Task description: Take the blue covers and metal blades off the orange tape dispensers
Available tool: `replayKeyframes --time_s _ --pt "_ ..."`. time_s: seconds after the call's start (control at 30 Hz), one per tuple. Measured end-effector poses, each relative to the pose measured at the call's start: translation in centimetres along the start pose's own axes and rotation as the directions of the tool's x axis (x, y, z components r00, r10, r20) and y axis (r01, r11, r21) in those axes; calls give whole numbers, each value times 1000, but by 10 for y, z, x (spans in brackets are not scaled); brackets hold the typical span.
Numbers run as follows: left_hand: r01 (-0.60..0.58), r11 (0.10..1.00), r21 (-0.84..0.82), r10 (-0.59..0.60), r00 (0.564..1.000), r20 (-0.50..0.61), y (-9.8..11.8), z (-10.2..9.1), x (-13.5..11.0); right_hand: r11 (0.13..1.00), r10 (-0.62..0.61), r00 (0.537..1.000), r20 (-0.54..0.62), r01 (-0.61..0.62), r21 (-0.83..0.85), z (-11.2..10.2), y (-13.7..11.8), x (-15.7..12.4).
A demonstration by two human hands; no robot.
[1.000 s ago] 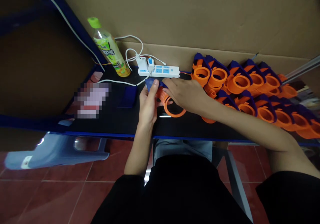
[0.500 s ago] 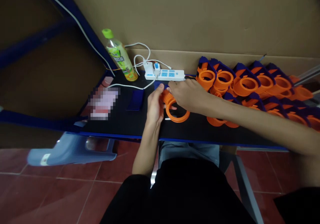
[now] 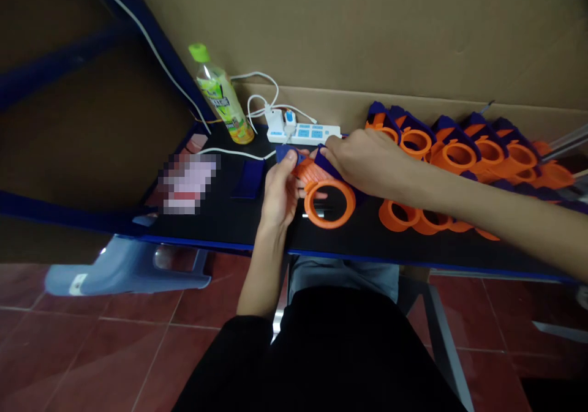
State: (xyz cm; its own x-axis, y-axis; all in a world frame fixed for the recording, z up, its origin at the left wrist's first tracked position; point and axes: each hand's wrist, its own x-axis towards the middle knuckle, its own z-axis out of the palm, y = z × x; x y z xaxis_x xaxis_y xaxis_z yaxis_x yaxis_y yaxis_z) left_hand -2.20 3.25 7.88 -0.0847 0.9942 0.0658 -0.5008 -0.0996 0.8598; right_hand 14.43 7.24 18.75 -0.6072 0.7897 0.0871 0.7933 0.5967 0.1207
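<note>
Between my hands, above the black table, is an orange plastic part with a round ring (image 3: 329,223) at its lower end and dark blue pieces on both sides. My left hand (image 3: 281,193) grips its left side, thumb on the blue piece (image 3: 285,153). My right hand (image 3: 362,158) is closed on the blue piece (image 3: 325,162) at its upper right; the fingertips are partly hidden. A small metal rod (image 3: 313,215) shows beneath the ring. Left of my left hand, a flat dark blue piece (image 3: 248,178) lies on the table.
Rows of similar orange and blue parts (image 3: 459,153) stand to the right. Behind are a white power strip (image 3: 316,134) with cables and an upright green-capped bottle (image 3: 223,103). A cardboard wall (image 3: 349,38) borders the back. A blue-grey stool (image 3: 133,271) stands below left.
My right hand has shifted slightly right and up, with the blue piece now showing on that side. The orange ring has turned to face me more. The camera view has shifted a little.
</note>
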Motion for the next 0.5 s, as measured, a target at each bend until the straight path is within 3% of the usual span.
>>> replayKeyframes --time_s 0.13,0.23,0.3,0.37,0.5 --pt "-20 996 -92 16 999 -45 1 -1 4 990 113 993 -22 -111 90 6 23 21" --pt "7 988 -152 -30 989 -147 0 1 7 966 176 973 -150 -142 214 26 52 59" --pt "57 980 -192 -87 985 -150 -1 5 5 939 187 959 -213 -111 324 43 59 89" --pt "97 968 -233 -117 990 -74 -1 12 -1 893 187 957 -220 -72 444 62 48 115" --pt "110 960 -257 -108 994 21 2 24 -14 799 149 984 -101 -60 598 100 -9 147"
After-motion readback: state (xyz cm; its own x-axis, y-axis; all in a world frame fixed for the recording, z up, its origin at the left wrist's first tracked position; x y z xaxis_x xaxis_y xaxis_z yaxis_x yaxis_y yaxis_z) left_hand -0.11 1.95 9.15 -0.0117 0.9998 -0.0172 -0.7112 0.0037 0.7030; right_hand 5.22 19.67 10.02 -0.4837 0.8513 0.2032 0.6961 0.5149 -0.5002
